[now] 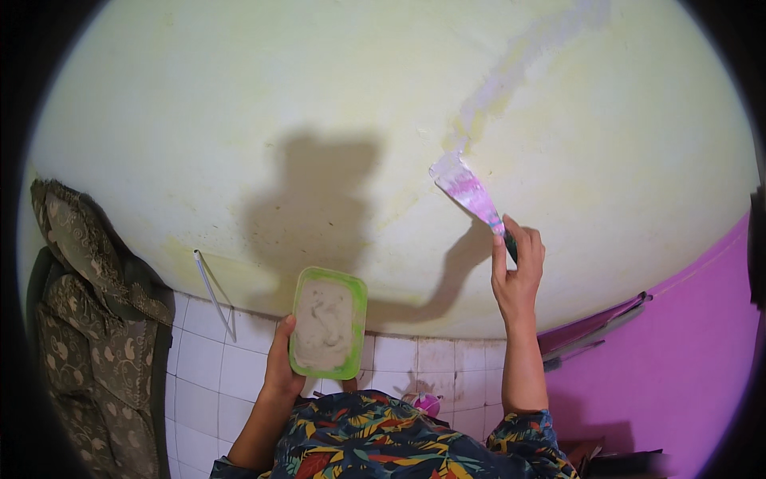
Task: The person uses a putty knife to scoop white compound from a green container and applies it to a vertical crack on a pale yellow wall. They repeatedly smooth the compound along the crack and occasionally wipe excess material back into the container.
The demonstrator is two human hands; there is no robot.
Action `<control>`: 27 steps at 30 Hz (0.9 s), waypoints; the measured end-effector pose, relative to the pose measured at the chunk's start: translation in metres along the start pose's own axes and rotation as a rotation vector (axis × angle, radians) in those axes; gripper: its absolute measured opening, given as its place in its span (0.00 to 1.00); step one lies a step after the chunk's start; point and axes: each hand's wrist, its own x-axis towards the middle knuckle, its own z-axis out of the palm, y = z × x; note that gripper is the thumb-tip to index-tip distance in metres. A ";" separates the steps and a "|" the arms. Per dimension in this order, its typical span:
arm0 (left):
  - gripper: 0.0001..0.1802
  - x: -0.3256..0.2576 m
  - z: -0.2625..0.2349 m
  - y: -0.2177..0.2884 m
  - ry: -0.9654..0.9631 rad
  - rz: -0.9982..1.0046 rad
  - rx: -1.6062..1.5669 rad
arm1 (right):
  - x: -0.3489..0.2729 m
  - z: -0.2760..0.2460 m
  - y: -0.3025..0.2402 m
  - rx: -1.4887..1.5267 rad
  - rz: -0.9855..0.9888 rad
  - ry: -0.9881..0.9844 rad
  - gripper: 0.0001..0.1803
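- Right hand (522, 267): raised, clamped on putty knife (469, 191), blade at wall (183, 120).
- Left hand (281, 358): lower, clamped on green plastic tub (361, 315), greyish paste (323, 327) inside.

This looks like a home. A floral sofa (100, 343) stands left of the left fingers (284, 330), white floor tiles (199, 361) below them, a pink wall (686, 363) well to their right.
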 end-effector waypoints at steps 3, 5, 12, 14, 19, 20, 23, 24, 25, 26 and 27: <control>0.30 0.001 -0.005 0.000 -0.015 0.001 0.017 | -0.010 -0.004 0.000 -0.088 -0.034 0.016 0.17; 0.30 0.000 -0.008 -0.004 -0.015 -0.008 0.007 | -0.004 -0.001 -0.006 -0.020 -0.045 0.030 0.17; 0.29 0.000 -0.013 -0.006 -0.018 0.002 -0.028 | -0.011 0.011 -0.016 -0.054 0.017 0.018 0.18; 0.29 -0.002 -0.010 -0.004 -0.022 -0.017 -0.038 | -0.017 0.005 -0.013 -0.082 0.017 0.014 0.18; 0.30 -0.005 -0.016 -0.004 -0.021 -0.025 -0.015 | -0.004 0.002 -0.030 0.078 0.053 0.071 0.18; 0.30 -0.005 -0.016 -0.006 -0.018 -0.030 -0.017 | -0.003 0.002 -0.034 0.079 0.051 0.077 0.18; 0.30 -0.005 -0.012 -0.004 -0.010 -0.027 -0.016 | -0.017 0.006 -0.034 0.032 0.083 0.026 0.18; 0.30 -0.005 -0.010 -0.005 -0.008 -0.027 -0.015 | -0.026 0.003 -0.035 0.017 0.106 -0.002 0.18; 0.30 -0.004 -0.010 -0.006 -0.020 -0.022 -0.016 | -0.033 0.000 -0.039 0.060 0.152 -0.021 0.18; 0.30 -0.003 -0.011 -0.007 -0.032 -0.016 -0.017 | -0.033 0.001 -0.038 0.073 0.127 0.000 0.19; 0.30 -0.003 -0.012 -0.008 -0.044 -0.011 -0.018 | -0.034 0.001 -0.037 0.085 0.101 0.022 0.19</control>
